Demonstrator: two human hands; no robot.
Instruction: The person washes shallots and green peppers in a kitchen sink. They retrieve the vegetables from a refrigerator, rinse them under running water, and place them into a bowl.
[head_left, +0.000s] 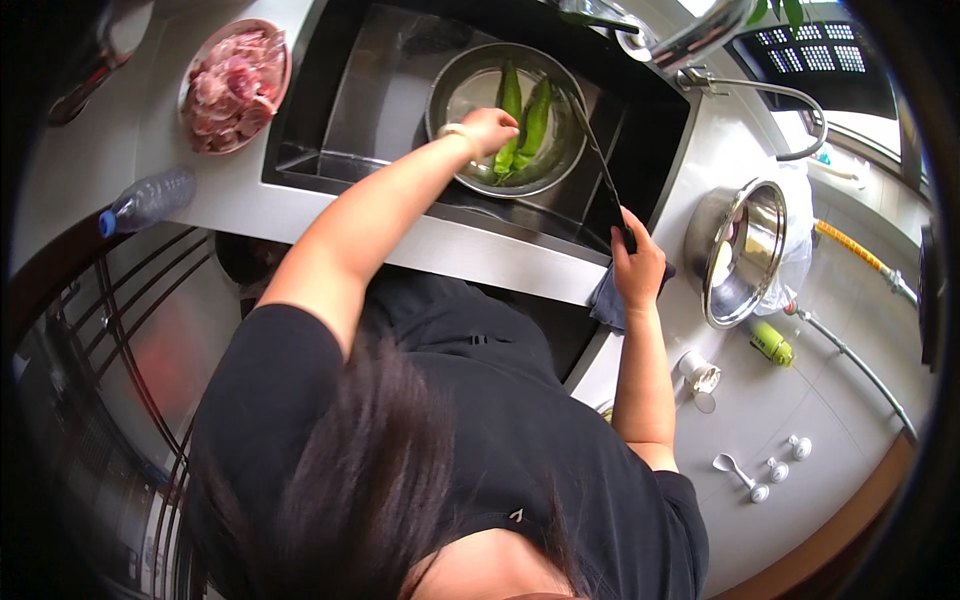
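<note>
My left hand (491, 131), with a pale band at its wrist, is over a round metal pan (506, 187) in the dark sink (367, 90). Two long green peppers (534, 124) lie in the pan in what looks like water. My left fingers are curled beside the left pepper; whether they touch or hold it is hidden. My right hand (639, 262), at the sink's front right edge, grips the black handle of a long thin tool (600, 154). Its far end reaches over the pan's right rim. Seen nearly edge-on, its exact kind cannot be told.
Left of the sink are a bowl of raw meat (236, 86) and a plastic bottle (150, 201). Rightward stand a steel bowl (697, 247), a green bottle (771, 343) and a small white container (701, 375). A dark cloth (609, 300) hangs by my right hand. The faucet (709, 34) is behind.
</note>
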